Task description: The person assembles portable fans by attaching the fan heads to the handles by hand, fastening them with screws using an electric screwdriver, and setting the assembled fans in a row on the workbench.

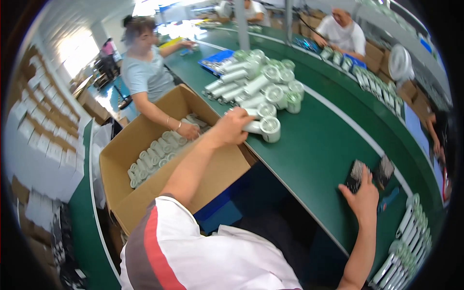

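My left hand (pixel 233 126) is closed around the handle end of a pale green part with a round, ring-shaped head (pixel 269 129), at the table's near edge. Its head rests on or just above the green tabletop, beside a pile of similar parts (pixel 256 82). Off to the right, my right hand (pixel 361 194) has its thumb and fingers apart. It touches or hovers at a small black tray (pixel 356 175) filled with tiny silvery pieces. Just beyond lies a second dark tray (pixel 385 169) of small pieces.
A large cardboard box (pixel 227 174) holding similar parts stands left of the table; a co-worker's hand (pixel 189 131) reaches into it. More parts (pixel 403 241) lie in rows at the right. A blue-handled tool (pixel 388 199) sits near the trays. A blue bin (pixel 215 63) is behind the pile.
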The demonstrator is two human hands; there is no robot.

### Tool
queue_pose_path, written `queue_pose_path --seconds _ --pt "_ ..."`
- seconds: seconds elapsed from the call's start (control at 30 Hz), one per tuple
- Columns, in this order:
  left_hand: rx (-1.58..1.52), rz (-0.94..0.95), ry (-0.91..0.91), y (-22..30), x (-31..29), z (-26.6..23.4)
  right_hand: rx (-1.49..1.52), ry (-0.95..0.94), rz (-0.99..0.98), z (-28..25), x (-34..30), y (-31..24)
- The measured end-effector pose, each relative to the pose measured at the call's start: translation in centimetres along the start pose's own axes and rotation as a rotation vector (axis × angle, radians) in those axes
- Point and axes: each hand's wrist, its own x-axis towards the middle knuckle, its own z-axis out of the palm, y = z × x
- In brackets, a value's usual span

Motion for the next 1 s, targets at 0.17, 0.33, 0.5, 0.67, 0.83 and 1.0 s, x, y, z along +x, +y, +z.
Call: queue_pose_path --seconds 0.17,0.33,0.5,0.67,0.83,1.0 --pt "-0.042 0.022 0.083 -0.2 -0.4 -0.6 -0.04 0.001 -0.025 -0.2 1.2 -0.3" --pt "-0.084 0.034 0.108 1.9 0.4 -1.3 -0.034 -0.082 0.06 -1.3 0.8 -0.8" --pt "-0.322 -0.095 0.108 5.9 2.1 -1.1 0.012 -0.116 0.088 -1.5 0.1 -0.6" --pt "-0.939 -0.474 0.104 13.2 5.2 1.1 0.022 -0.127 0.084 -1.8 0.0 -0.7" --pt "-1.738 -0.798 -0.008 20.2 8.7 4.2 -0.106 0.074 -0.01 -0.9 -0.4 0.3" --pt "-1.941 -0.747 -0.006 25.8 10.5 6.2 0.088 0.437 -0.383 -2.0 0.3 0.9"
